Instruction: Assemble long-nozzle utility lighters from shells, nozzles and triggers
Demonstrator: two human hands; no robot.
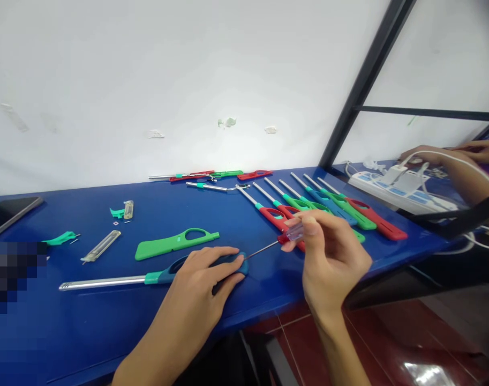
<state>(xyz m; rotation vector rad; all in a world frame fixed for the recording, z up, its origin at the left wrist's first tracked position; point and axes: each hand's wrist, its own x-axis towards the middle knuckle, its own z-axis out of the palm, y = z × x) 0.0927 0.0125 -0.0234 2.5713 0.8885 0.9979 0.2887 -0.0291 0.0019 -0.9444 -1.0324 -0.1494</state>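
My left hand is closed around the handle of a blue gas lighter, which lies on the table with its long metal barrel pointing left. In my right hand is a screwdriver with a clear and red handle. Its thin shaft reaches left, and the tip meets the end of the blue handle beside my left fingertips. Just behind the lighter rests a green lighter casing half. A clear fuel tank and a green trigger piece lie farther left.
Several red, green and blue lighters lie in a row at the right. Loose casings and a metal barrel lie by the wall. A phone is at far left. Beyond a black frame are a power strip and another person's arm.
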